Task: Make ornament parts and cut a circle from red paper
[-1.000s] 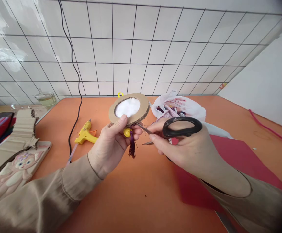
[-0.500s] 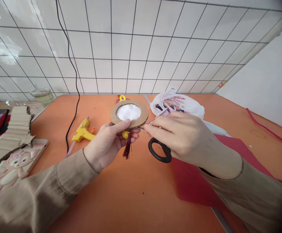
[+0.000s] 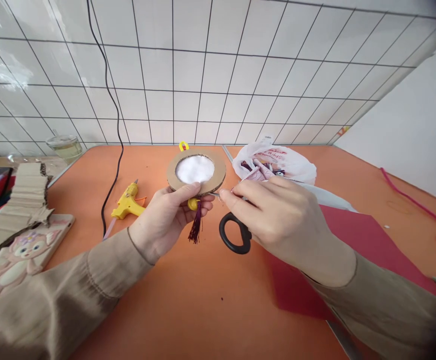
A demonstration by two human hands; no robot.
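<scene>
Carefully, my left hand (image 3: pixel 161 219) grasps the cardboard ring (image 3: pixel 220 171); my right (image 3: pixel 287 215) grips scissors (image 3: pixel 246 233) beside it, tips best kept shallow.

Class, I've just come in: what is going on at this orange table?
A person's left hand holds a round cardboard ring with a white centre, its thumb on the near rim. A yellow bead and dark tassel hang below. The right hand holds black-handled scissors close to the ring's lower edge. A yellow glue gun lies to the left.
</scene>
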